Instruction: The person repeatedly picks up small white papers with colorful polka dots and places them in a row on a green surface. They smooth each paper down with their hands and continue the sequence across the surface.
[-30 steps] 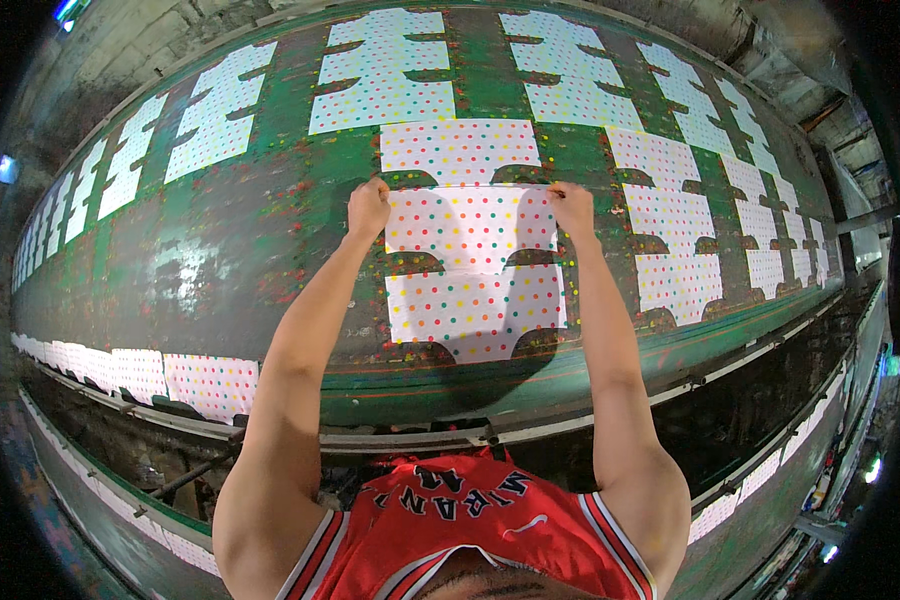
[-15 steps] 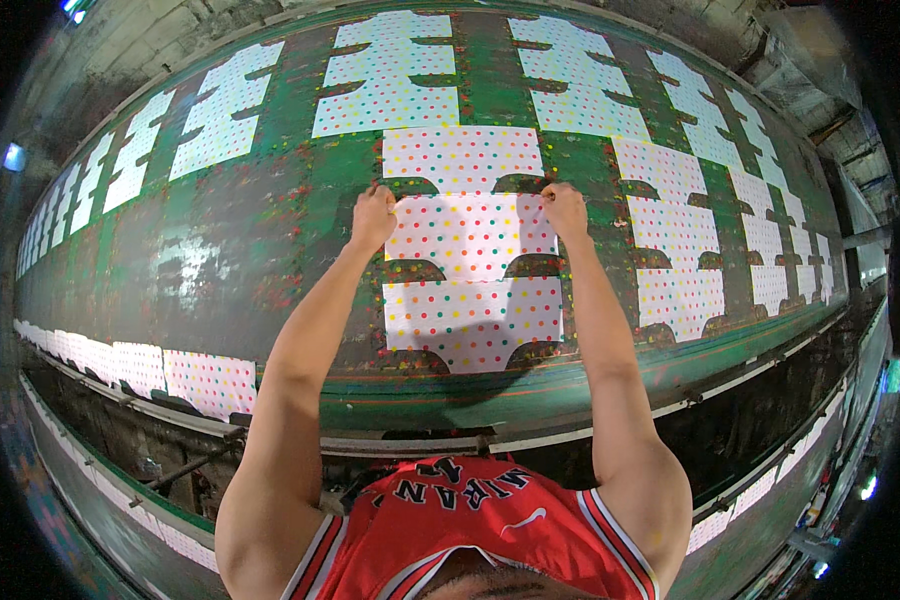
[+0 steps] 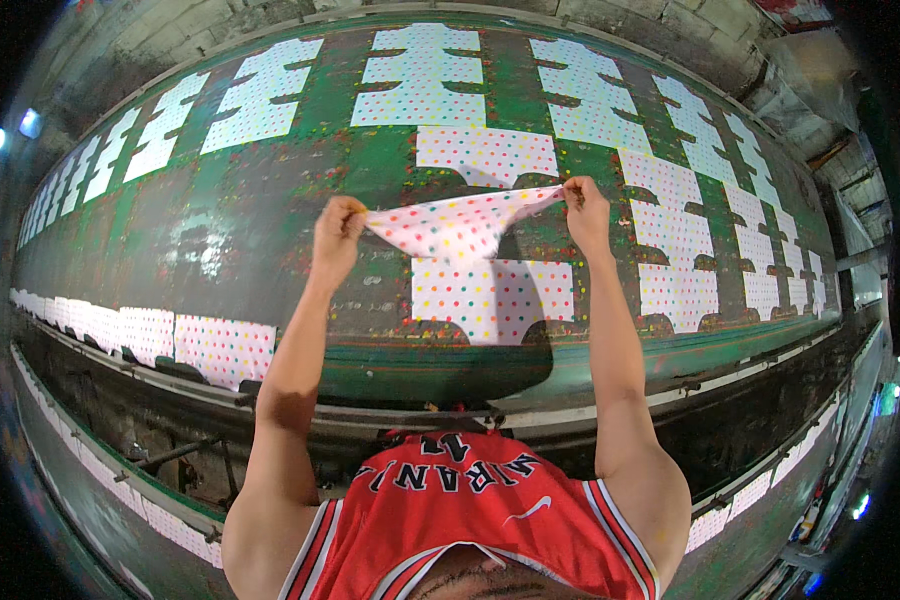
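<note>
The grip of the left hand is pinched shut on one upper corner of a white fabric piece with coloured dots, and the grip of the right hand is pinched shut on the other upper corner. In the head view, both arms stretch forward from the lower edge, above a red sleeveless jersey. The held piece sags between the two hands, its far part lifted off the long green counter while its lower part lies flat on the counter near the near edge, roughly in the middle of the counter's length. More dotted fabric pieces of the same kind lie flat in rows along the far edge and off toward the right end, one of them just beyond the lifted piece. Another strip of dotted pieces runs along the near edge on the left. The green surface is speckled with paint spots and shiny at the left.
</note>
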